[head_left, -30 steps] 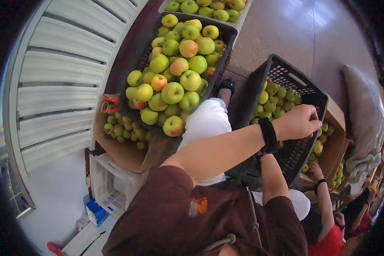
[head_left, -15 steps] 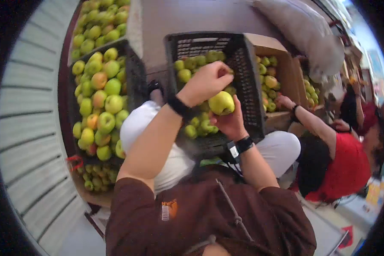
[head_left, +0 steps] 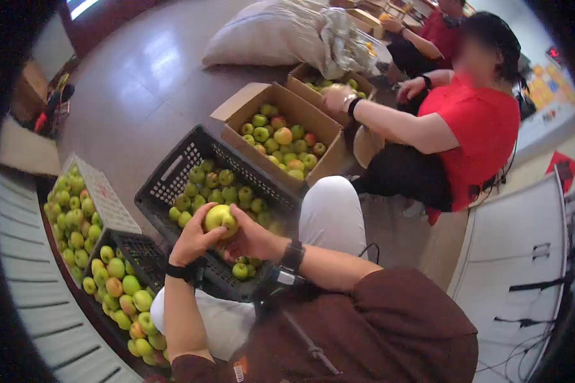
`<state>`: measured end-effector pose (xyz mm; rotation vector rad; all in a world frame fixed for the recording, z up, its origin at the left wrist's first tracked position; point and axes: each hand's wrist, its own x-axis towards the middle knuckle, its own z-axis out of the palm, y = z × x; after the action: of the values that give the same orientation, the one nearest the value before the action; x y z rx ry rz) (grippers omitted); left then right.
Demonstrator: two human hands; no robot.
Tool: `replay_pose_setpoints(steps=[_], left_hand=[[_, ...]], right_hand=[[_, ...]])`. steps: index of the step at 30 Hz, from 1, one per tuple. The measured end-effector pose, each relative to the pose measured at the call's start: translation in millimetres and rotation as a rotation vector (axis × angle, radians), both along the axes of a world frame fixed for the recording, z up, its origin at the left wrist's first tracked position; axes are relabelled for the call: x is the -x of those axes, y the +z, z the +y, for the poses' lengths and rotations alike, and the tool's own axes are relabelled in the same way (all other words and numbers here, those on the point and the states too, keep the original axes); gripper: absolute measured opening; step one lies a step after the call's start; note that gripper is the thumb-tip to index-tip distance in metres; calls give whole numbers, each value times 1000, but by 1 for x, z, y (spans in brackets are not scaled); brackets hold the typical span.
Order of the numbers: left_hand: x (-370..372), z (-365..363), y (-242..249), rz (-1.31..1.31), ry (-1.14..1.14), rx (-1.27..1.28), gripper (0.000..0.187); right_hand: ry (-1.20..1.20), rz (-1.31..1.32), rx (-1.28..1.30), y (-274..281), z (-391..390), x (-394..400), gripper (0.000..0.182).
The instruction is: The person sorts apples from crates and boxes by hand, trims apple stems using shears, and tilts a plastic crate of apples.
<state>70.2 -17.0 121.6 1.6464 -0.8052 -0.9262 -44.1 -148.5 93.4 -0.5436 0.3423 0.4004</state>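
A black crate (head_left: pixel 176 167) holds green apples (head_left: pixel 227 177), with a cardboard box (head_left: pixel 310 124) of more apples beside it. Over the crate, the left hand (head_left: pixel 196 237) and right hand (head_left: pixel 257 237) are curled partly closed around one yellow-green apple (head_left: pixel 220 219), gripping it between them.

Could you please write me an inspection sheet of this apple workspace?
Surface: glossy tiled floor, with light reflections.
Job's things: round yellow-green apple in hand, above a black perforated plastic crate partly filled with green apples.
Clutter: open brown cardboard box of mixed green and reddish apples beside the crate; pale woven sack behind it.
Hands: left hand and right hand both on the apple.
Cables: black cords against a white cabinet.
Surroundings: person in red shirt nearby.
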Motion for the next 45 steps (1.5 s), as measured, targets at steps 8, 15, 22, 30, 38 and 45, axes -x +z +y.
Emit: replay_pose_setpoints(steps=[8, 15, 22, 30, 38, 45], left_hand=[[4, -4, 6, 46, 127, -31, 33], [3, -5, -8, 332, 278, 105, 42], [1, -4, -3, 278, 317, -20, 43], [3, 1, -9, 176, 74, -31, 33], [-3, 1, 1, 220, 120, 146, 28], [-3, 6, 8, 225, 127, 116, 33]], right_hand=[[27, 2, 43, -1, -3, 10, 53], [21, -47, 252, 8, -5, 10, 40], [-477, -560, 1238, 3, 6, 7, 64], [-320, -243, 1182, 15, -11, -5, 57], [-103, 34, 98, 30, -20, -5, 56], [-143, 70, 105, 38, -5, -7, 60]])
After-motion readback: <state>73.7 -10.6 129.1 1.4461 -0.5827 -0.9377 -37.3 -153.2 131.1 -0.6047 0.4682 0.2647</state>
